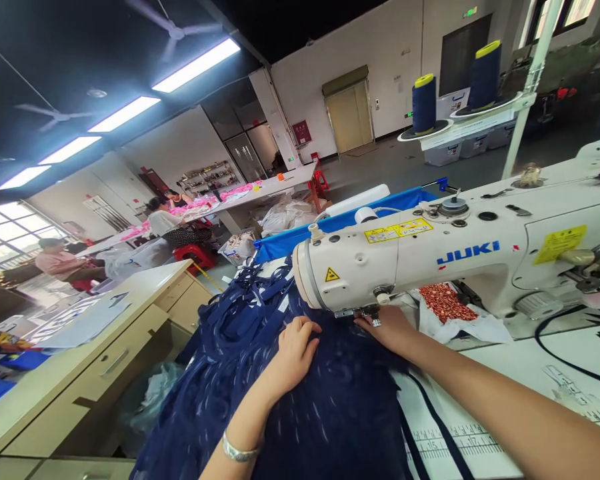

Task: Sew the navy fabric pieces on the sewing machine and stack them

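A white JUKI sewing machine (pixel 410 247) stands at the right. Dark navy fabric (pixel 260 360) with many straps is heaped left of the machine head and hangs toward me. My left hand (pixel 299 347), a bracelet at its wrist, rests on this fabric with its fingers bent and drawn together; whether they pinch any cloth is too small to tell. Close by the needle area, my right hand (pixel 386 328) reaches under the machine head, its fingertips at the navy fabric and partly hidden. Navy straps (pixel 437 417) trail over the white machine bed below my right forearm.
Small copper-coloured parts (pixel 445 303) lie on white cloth behind my right arm. Two navy thread cones (pixel 424 103) stand on a rack above. A cabinet (pixel 125 353) is at the left; a blue-edged bin (pixel 280 245) stands behind the machine. People sit farther back.
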Available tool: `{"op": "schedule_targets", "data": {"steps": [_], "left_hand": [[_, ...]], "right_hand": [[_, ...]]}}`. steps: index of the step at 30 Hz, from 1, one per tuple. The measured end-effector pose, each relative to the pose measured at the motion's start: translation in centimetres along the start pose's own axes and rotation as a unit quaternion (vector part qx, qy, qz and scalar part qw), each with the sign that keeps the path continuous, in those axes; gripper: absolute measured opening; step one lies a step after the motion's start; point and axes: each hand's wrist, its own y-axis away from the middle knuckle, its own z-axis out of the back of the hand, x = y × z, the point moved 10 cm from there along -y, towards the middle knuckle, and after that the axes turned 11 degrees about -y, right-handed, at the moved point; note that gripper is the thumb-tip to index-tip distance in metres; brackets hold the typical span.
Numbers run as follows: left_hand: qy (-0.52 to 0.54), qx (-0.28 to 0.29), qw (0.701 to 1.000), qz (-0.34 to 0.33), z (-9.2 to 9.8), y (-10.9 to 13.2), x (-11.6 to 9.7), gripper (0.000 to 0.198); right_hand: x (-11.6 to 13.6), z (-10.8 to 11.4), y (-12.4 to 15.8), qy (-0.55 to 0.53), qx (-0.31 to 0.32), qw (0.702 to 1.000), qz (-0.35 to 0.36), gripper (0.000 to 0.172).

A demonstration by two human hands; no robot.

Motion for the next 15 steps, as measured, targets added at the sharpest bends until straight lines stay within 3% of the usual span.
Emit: {"op": "schedule_targets", "data": {"steps": [7, 11, 15], "left_hand": [[-0.005, 0.052, 0.998, -0.025, -0.7, -0.4, -0.4, 0.037], [-0.03, 0.063, 0.997, -0.034, -0.4, 0.0, -1.2, 0.051], [-0.067, 0.063, 0.995, -0.043, 0.5, 0.3, -1.1, 0.052]], "right_hand": [[0.1, -0.5, -0.4, 0.021, 0.008, 0.999, 0.03, 0.034], [0.4, -0.5, -0.3, 0.026, 0.008, 0.999, 0.047, 0.034], [2.0, -0.5, 0.1, 0.069, 0.017, 0.992, 0.109, 0.034]]}}
